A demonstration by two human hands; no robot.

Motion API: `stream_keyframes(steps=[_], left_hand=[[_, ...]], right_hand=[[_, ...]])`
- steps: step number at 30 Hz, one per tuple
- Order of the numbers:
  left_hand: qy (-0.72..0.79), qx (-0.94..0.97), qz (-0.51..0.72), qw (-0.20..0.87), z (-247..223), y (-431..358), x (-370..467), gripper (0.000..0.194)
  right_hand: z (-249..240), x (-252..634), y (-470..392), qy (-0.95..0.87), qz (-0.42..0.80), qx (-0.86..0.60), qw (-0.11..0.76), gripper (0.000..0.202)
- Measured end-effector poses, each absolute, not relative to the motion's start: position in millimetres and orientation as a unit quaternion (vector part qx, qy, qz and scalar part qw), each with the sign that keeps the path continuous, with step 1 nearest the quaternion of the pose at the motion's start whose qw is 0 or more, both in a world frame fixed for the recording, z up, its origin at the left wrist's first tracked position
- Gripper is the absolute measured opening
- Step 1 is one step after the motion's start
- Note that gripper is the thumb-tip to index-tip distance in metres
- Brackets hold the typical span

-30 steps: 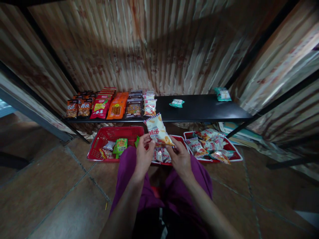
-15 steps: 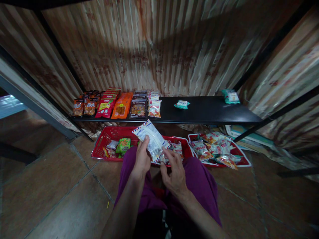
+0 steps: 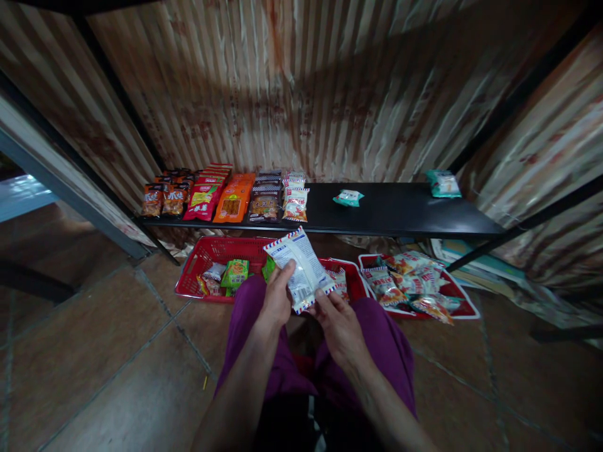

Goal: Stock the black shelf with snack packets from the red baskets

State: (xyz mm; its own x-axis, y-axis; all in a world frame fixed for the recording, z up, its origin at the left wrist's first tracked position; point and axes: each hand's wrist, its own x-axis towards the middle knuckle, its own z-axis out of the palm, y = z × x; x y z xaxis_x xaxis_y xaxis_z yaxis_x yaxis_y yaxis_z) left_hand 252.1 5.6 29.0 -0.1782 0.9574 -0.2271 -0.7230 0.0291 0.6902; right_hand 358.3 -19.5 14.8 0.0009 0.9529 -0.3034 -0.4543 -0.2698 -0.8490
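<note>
A white snack packet (image 3: 301,267) with red-and-blue striped ends is held above my knees, its printed back and barcode facing me. My left hand (image 3: 279,295) grips its left edge, thumb on top. At the lower right corner, my right hand (image 3: 336,320) pinches the packet between thumb and fingers. Just beyond, on the black shelf (image 3: 396,210), stands a short row of similar white striped packets (image 3: 296,204). Below the shelf, a red basket (image 3: 188,282) with green and other packets is partly hidden by my knees and the held packet.
Brown (image 3: 265,204), orange (image 3: 234,199) and red packets (image 3: 206,196) line the shelf's left, beside small dark-orange bags (image 3: 174,199). Teal packets (image 3: 348,198) lie farther right. A second red basket (image 3: 466,307) full of packets sits at right. Black shelf posts (image 3: 485,251) flank the space.
The packet has turned more upright and shifted slightly right. My right hand, earlier with fingers looser at its lower corner, now pinches that corner. The view has moved slightly.
</note>
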Motion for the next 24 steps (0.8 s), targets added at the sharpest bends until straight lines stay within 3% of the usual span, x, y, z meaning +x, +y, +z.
stream_keyframes(steps=[14, 24], left_hand=[[0.405, 0.131, 0.749, 0.507, 22, 19, 237, 0.033], [0.437, 0.108, 0.747, 0.49, 34, 22, 233, 0.037]], right_hand=[[11, 362, -21, -0.285, 0.602, -0.522, 0.533, 0.034], [7, 364, -22, -0.328, 0.586, -0.524, 0.525, 0.03]])
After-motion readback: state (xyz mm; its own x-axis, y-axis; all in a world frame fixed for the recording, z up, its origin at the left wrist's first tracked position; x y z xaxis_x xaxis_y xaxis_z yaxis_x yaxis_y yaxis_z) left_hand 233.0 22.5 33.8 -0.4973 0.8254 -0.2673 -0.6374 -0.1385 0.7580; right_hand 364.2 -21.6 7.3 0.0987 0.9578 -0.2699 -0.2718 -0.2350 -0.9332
